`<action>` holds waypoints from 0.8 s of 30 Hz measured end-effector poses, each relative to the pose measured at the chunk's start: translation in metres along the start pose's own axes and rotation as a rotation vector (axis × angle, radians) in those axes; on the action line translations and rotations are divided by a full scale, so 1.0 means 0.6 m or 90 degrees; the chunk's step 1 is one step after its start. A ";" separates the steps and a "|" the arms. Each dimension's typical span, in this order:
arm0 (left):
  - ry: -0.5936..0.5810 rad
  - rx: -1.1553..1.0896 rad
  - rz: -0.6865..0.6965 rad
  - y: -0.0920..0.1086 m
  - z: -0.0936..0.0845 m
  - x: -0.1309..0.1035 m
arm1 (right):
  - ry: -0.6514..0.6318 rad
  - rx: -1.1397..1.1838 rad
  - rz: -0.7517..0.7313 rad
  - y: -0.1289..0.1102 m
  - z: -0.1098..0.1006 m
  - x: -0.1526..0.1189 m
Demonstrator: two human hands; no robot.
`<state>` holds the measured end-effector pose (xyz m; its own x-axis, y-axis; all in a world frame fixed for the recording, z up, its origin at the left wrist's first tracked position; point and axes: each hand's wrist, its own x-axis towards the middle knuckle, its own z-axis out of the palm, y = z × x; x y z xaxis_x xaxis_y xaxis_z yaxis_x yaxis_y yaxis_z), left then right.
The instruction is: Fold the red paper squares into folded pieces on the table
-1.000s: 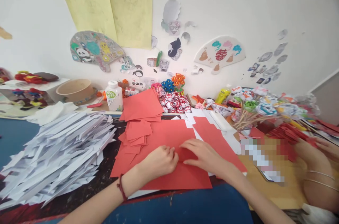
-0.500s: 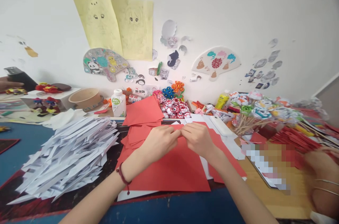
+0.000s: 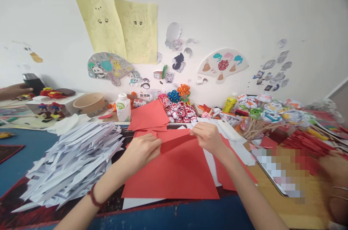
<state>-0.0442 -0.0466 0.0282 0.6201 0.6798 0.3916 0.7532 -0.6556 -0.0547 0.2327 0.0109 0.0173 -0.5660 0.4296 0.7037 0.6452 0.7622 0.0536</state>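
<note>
So at the far left someone else's hand (image 3: 16,91) is up by a dark bottle (image 3: 34,83); can't tell if it's actually gripping it. Closer in, there's a big heap of folded white paper (image 3: 73,161) on the tabletop (image 3: 16,166), mostly lying the same slanted way, which I'd guess keeps the pieces from tangling. A white plastic bottle (image 3: 123,108) stands upright behind it.

Then the left hand (image 3: 144,146), fingers curled in and nearly closed on one end of a red paper strip (image 3: 176,141). The strip spans the gap between both hands, raised over a large red sheet (image 3: 176,179), slanting up to the right and looking pretty straight. Being held at both ends probably stops it sagging or twisting. The right hand (image 3: 208,137) has the other end pinched between bent fingertips, so a light hold is my guess, easier on thin paper.

Further right, paper flowers (image 3: 272,114) on sticks lean together, blooms outward, maybe so the petals don't get squashed. A phone (image 3: 272,172) lies flat with its screen pixelated, and beyond it another person's blurry hand (image 3: 333,168) is beside a bunch of red strips (image 3: 307,143). Can't make out its grip.
</note>
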 end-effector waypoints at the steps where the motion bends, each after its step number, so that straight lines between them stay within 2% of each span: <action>1: -0.007 -0.002 -0.008 -0.010 -0.002 -0.011 | 0.000 0.003 0.005 0.004 0.001 -0.003; 4: 0.006 0.013 -0.067 -0.033 -0.009 -0.036 | 0.031 0.017 0.051 0.012 0.007 -0.011; 7: 0.082 0.017 -0.126 -0.025 -0.014 -0.034 | 0.041 0.049 0.076 0.006 0.023 -0.016; 10: 0.083 0.036 -0.035 0.011 -0.005 -0.003 | 0.032 0.052 0.049 -0.015 0.045 -0.014; 13: 0.068 0.093 -0.013 0.033 0.020 0.030 | 0.034 0.073 0.055 -0.030 0.058 -0.012; 16: 0.081 0.098 -0.025 0.028 0.046 0.045 | 0.025 0.116 0.073 -0.033 0.054 -0.011; 19: 0.114 0.100 -0.039 0.016 0.060 0.051 | 0.001 0.118 0.070 -0.036 0.044 -0.003; 24: 0.148 0.113 -0.014 0.013 0.065 0.067 | -0.039 0.021 -0.038 -0.048 0.045 0.030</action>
<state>-0.0046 -0.0113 0.0076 0.5518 0.5859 0.5935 0.8050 -0.5601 -0.1955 0.1901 0.0099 0.0095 -0.6344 0.4108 0.6548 0.5922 0.8028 0.0701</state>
